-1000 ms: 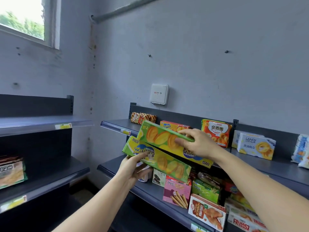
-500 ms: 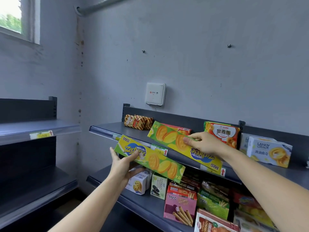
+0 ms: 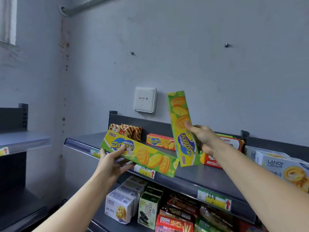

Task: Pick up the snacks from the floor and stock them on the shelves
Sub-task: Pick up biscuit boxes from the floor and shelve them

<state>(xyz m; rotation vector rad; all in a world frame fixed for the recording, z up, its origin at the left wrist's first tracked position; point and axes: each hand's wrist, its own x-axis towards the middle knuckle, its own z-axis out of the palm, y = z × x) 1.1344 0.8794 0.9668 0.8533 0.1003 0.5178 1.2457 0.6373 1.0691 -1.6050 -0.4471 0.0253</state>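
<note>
Before a grey wall (image 3: pixel 200 64) I see the dark top shelf (image 3: pixel 209 174). My left hand (image 3: pixel 112 163) grips one long cookie box (image 3: pixel 140 154) from below, thumb on its front. The box lies almost level along the shelf's front edge. My right hand (image 3: pixel 204 138) pinches a second box (image 3: pixel 182 129), which stands nearly upright, its lower end at the shelf.

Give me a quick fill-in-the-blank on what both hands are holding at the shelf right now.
1. The right hand holds a green Zecheese box standing nearly ____.
2. The left hand holds a second green box, so the hands hold ____ boxes altogether.
3. The orange Zecheese box lies on the top shelf, held by ____ hand.
4. The white wall unit hangs ____ that shelf.
Missing words: upright; two; neither; above.
</note>
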